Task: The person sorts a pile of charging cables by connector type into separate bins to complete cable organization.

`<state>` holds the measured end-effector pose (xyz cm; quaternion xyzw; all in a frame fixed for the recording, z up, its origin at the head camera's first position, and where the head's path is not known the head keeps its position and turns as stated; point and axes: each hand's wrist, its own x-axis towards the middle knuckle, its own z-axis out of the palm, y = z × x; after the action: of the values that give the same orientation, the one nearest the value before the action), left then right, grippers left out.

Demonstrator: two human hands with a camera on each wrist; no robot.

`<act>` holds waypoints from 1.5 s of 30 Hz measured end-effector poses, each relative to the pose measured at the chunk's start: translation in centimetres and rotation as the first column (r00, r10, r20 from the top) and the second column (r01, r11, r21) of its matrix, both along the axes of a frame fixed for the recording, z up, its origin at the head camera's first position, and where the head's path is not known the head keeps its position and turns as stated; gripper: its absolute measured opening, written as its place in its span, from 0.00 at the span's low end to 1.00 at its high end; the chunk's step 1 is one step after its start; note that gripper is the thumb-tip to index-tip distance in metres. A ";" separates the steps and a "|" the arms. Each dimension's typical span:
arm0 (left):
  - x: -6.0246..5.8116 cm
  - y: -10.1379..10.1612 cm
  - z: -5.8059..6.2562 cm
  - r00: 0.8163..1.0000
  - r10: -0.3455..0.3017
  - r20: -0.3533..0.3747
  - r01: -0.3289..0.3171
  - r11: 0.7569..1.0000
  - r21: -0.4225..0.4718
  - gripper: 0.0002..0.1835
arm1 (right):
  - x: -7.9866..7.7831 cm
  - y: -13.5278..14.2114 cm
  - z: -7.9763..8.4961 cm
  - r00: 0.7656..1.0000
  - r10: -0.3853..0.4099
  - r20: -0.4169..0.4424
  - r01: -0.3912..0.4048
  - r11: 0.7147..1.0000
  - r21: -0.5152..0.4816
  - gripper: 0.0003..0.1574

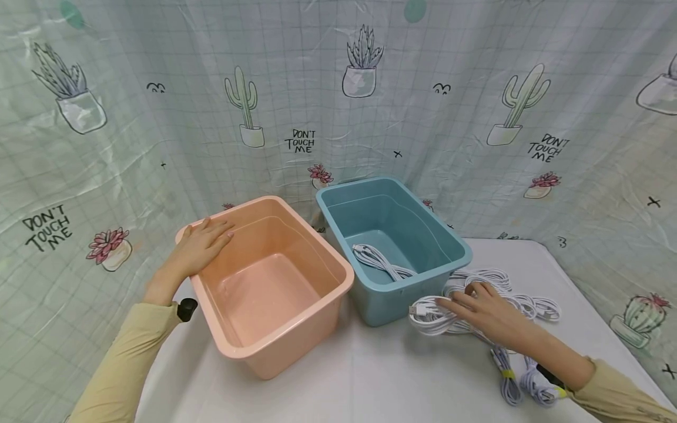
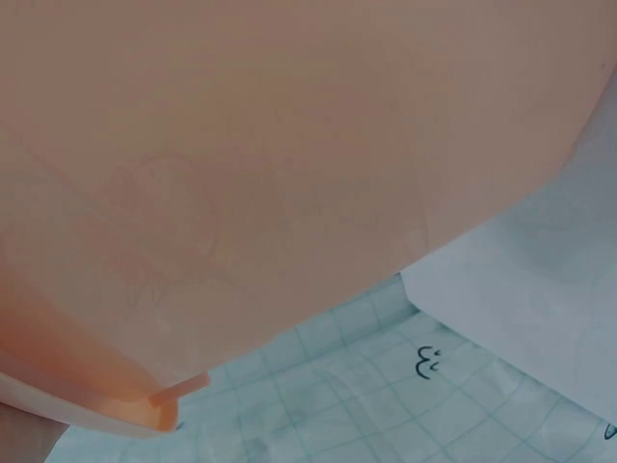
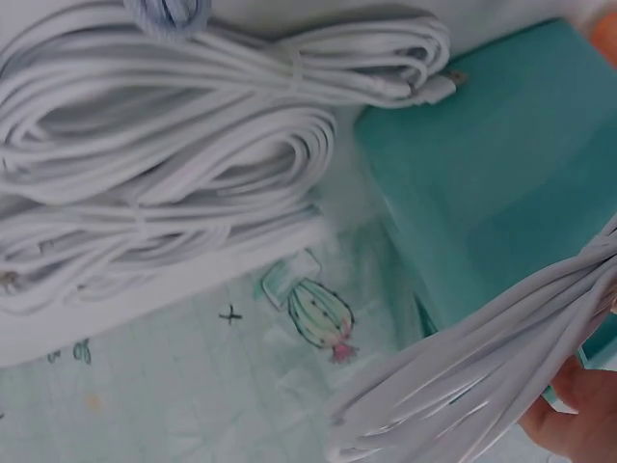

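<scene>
Peach tub (image 1: pixel 272 288): smooth, left of centre in the head view; left hand (image 1: pixel 203 244) rests on its upper-left rim, fingers spread wide.
Blue tub (image 1: pixel 396 308): just right of centre, a coiled white cable (image 1: pixel 381 260) inside.
White cable pile (image 1: pixel 485 276): right of centre, overlapping loops.
Held cable bundle (image 3: pixel 472 386): lower right, many slim white strands; right hand (image 1: pixel 486 314) pinches it between fingers.
Lilac cables (image 1: pixel 510 388): lower right, yellow-banded.
USB plug (image 1: pixel 421 309): held bundle's left end.

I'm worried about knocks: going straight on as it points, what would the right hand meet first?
Likely the near wall of the blue plastic bin; whether the right hand sits high enough to clear it is unclear.
</scene>
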<state>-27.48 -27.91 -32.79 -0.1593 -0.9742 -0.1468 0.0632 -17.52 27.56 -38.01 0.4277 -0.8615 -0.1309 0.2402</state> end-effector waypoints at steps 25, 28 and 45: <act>-0.1 0.0 0.0 1.000 -0.016 -0.013 0.017 1.000 0.020 0.27 | -0.6 0.8 5.0 0.995 0.015 -0.102 -0.021 0.998 -0.063 0.32; -0.1 0.0 0.0 1.000 -0.015 -0.011 0.016 1.000 0.019 0.27 | -0.7 0.9 5.4 0.993 0.024 -0.116 -0.030 0.998 -0.054 0.33; -0.1 -0.1 -0.1 1.000 -0.016 -0.012 0.016 0.999 0.028 0.28 | -2.3 1.0 8.5 0.985 0.045 -0.164 -0.053 0.997 -0.048 0.32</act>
<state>-27.62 -27.99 -32.91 -0.1671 -0.9704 -0.1598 0.0701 -19.85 28.51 -29.55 0.4303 -0.8312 -0.1371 0.3242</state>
